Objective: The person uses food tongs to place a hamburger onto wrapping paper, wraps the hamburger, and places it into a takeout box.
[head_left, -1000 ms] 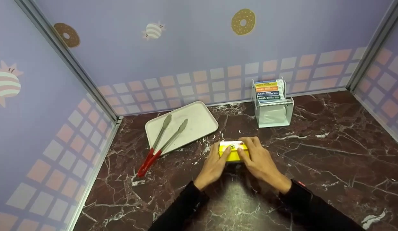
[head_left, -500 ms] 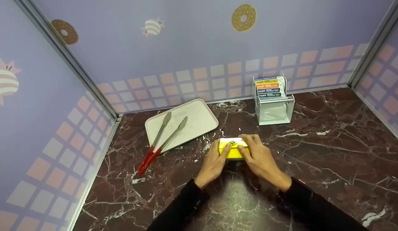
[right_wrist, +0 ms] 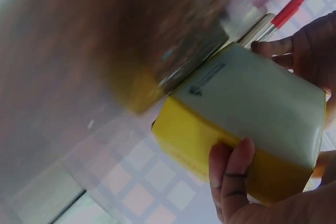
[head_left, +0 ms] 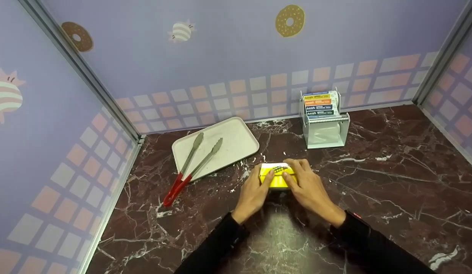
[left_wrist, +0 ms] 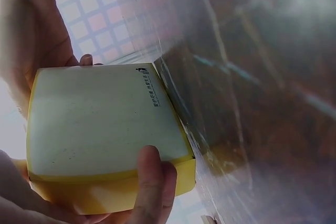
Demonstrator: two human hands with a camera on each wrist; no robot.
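A small yellow and white takeaway box (head_left: pixel 278 183) with dark print on its lid sits between my two hands in the head view. My left hand (head_left: pixel 253 192) grips its left side, thumb on the near part of the lid and fingers along the side. The right hand (head_left: pixel 309 189) holds the opposite side the same way, its thumb close to the left one. A plain white face of the box (left_wrist: pixel 94 119), edged in yellow and carrying a little print, fills much of the left wrist view. The lid looks closed.
Red-handled tongs (head_left: pixel 188 171) lie across a white tray (head_left: pixel 236 152) at the back left. A white dispenser (head_left: pixel 325 135) with a row of coloured labels stands at the back right. Patterned walls (head_left: pixel 236 45) enclose the dark marbled table (head_left: pixel 392 182).
The box has tilted slightly, so more of the print on its lid shows. Both hands keep their hold; the whole scene shifted up a little as the head camera moved.
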